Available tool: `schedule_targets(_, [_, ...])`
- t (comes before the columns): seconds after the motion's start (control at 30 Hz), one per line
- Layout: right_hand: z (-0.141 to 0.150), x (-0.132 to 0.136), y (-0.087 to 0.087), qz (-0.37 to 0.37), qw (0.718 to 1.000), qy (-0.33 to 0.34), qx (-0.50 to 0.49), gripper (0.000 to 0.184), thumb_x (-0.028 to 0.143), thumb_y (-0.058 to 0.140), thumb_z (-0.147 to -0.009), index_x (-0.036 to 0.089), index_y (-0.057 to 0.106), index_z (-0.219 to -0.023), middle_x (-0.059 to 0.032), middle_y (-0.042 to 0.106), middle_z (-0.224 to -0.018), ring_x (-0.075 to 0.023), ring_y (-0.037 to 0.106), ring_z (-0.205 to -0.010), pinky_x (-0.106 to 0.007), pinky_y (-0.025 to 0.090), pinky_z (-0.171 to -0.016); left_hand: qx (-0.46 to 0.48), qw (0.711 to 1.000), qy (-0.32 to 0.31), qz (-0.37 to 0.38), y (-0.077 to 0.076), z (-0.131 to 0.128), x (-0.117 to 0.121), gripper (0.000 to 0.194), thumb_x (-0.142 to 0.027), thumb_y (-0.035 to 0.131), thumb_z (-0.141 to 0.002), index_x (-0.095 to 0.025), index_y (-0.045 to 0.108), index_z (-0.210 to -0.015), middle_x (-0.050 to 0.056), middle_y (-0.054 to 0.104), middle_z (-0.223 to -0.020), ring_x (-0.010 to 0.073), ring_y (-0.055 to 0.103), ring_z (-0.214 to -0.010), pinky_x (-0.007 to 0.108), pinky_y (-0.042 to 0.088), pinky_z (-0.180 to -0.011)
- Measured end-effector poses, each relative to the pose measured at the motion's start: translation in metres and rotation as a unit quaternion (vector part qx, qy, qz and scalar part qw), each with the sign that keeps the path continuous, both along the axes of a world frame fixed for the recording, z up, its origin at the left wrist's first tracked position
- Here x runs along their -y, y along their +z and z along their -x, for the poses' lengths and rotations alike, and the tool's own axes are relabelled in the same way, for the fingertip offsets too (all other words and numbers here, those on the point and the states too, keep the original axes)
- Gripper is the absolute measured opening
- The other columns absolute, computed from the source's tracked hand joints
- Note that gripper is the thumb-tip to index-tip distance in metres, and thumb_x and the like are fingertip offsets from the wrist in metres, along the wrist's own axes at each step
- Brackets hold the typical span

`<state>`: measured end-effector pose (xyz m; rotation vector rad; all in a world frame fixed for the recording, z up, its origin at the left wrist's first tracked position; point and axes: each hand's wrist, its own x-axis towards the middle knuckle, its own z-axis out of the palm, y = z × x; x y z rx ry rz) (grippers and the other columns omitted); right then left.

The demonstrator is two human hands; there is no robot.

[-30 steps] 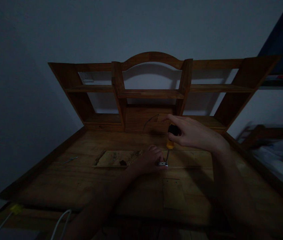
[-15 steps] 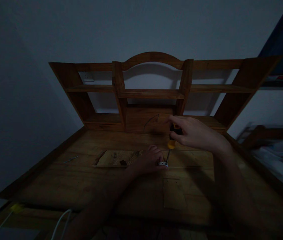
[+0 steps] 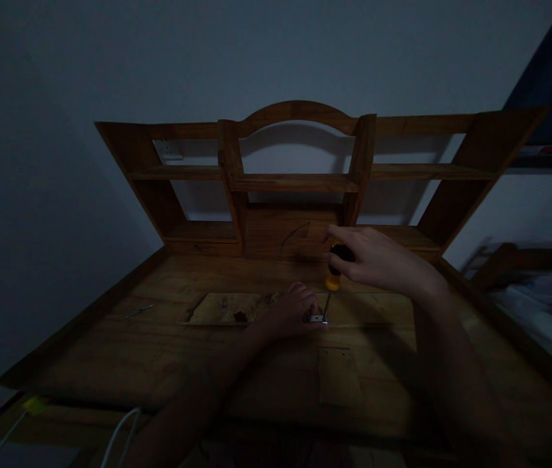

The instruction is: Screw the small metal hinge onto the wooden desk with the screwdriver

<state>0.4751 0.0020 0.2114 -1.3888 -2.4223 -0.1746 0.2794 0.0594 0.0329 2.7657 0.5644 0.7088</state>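
Note:
The room is dim. My right hand (image 3: 378, 261) is closed round the black and yellow handle of a screwdriver (image 3: 333, 276), which stands nearly upright. Its tip rests on a small metal bracket (image 3: 318, 318) lying on a flat wooden board (image 3: 373, 309) on the desk. My left hand (image 3: 288, 313) is curled beside the bracket, its fingertips pressing on it from the left. A second small wooden piece (image 3: 338, 376) lies flat on the desk just in front of the bracket.
The wooden desk (image 3: 110, 351) carries a shelved hutch (image 3: 295, 175) against the wall. A thin metal pin (image 3: 138, 312) lies at the left. White cables (image 3: 119, 432) hang over the near edge. A bed (image 3: 539, 312) stands at the right.
My right hand's fingers have shifted slightly round the screwdriver handle, which stays upright on the bracket. My left hand has kept its place.

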Motion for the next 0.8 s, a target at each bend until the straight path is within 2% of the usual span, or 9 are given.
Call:
schedule_targets(0.13, [-0.0013,-0.0024,-0.0025,-0.012,0.999,-0.036,0.014,0.03,0.045,0.045,-0.093,0.021,0.05,-0.111,-0.0046,0.065,-0.093,-0.0258,0.062,-0.086,-0.034,0.039,-0.071,-0.002,1.0,0.001,0.005,-0.0001,0.0007,-0.0005,0.043,-0.056,0.064,-0.083,-0.016,0.049,-0.081,0.002,0.055,-0.088,0.0173,0.046,-0.09,0.035,0.032,-0.094])
schedule_targets(0.27, [-0.0048,-0.0034,-0.002,0.016,0.999,0.02,-0.024,0.035,0.034,0.055,-0.086,0.022,0.049,-0.119,-0.0049,0.061,-0.115,-0.0237,0.059,-0.1,-0.032,0.041,-0.079,-0.013,1.0,0.01,-0.003,-0.0005,0.0016,-0.0013,0.042,-0.055,0.064,-0.083,-0.016,0.048,-0.08,0.002,0.054,-0.088,0.0179,0.045,-0.09,0.035,0.031,-0.095])
schedule_targets(0.37, [-0.0051,-0.0018,-0.0016,0.043,0.997,0.045,-0.046,0.031,0.033,0.053,-0.089,0.023,0.051,-0.118,-0.0033,0.062,-0.111,-0.0202,0.059,-0.096,-0.029,0.041,-0.077,-0.021,1.0,0.013,-0.014,-0.0029,0.0017,-0.0029,0.043,-0.056,0.064,-0.083,-0.016,0.047,-0.079,0.003,0.054,-0.088,0.0187,0.045,-0.09,0.037,0.031,-0.096])
schedule_targets(0.5, [-0.0045,-0.0023,-0.0032,0.002,1.0,-0.016,-0.013,0.037,0.047,0.052,-0.091,0.023,0.051,-0.118,-0.0048,0.064,-0.093,-0.0227,0.061,-0.084,-0.031,0.038,-0.069,-0.021,0.999,0.016,-0.025,-0.0057,0.0018,-0.0047,0.044,-0.059,0.062,-0.083,-0.017,0.048,-0.082,0.003,0.054,-0.091,0.0193,0.045,-0.094,0.038,0.028,-0.102])
schedule_targets(0.57, [-0.0055,-0.0036,-0.0032,-0.004,0.999,-0.037,0.004,0.041,0.049,0.053,-0.088,0.024,0.049,-0.121,-0.0048,0.064,-0.093,-0.0237,0.061,-0.082,-0.032,0.037,-0.067,-0.021,0.999,0.016,-0.028,-0.006,0.0026,-0.0052,0.045,-0.06,0.063,-0.082,-0.017,0.048,-0.082,0.003,0.055,-0.091,0.0194,0.045,-0.096,0.039,0.025,-0.105])
schedule_targets(0.7, [-0.008,-0.0045,-0.0012,0.024,1.0,0.004,-0.013,0.035,0.035,0.058,-0.084,0.023,0.05,-0.116,-0.0032,0.063,-0.106,-0.0211,0.06,-0.087,-0.031,0.041,-0.073,-0.022,0.999,0.02,-0.031,-0.0055,0.0049,-0.0069,0.048,-0.062,0.063,-0.08,-0.017,0.047,-0.082,0.003,0.055,-0.091,0.019,0.044,-0.096,0.038,0.026,-0.105])
schedule_targets(0.8, [-0.007,-0.0041,-0.0021,0.034,0.998,0.033,-0.035,0.038,0.036,0.057,-0.087,0.024,0.047,-0.122,-0.0029,0.062,-0.111,-0.0198,0.06,-0.092,-0.03,0.041,-0.077,-0.024,0.999,0.016,-0.035,-0.0053,0.0061,-0.0094,0.05,-0.064,0.064,-0.079,-0.017,0.047,-0.08,0.003,0.054,-0.088,0.0182,0.044,-0.093,0.038,0.027,-0.104])
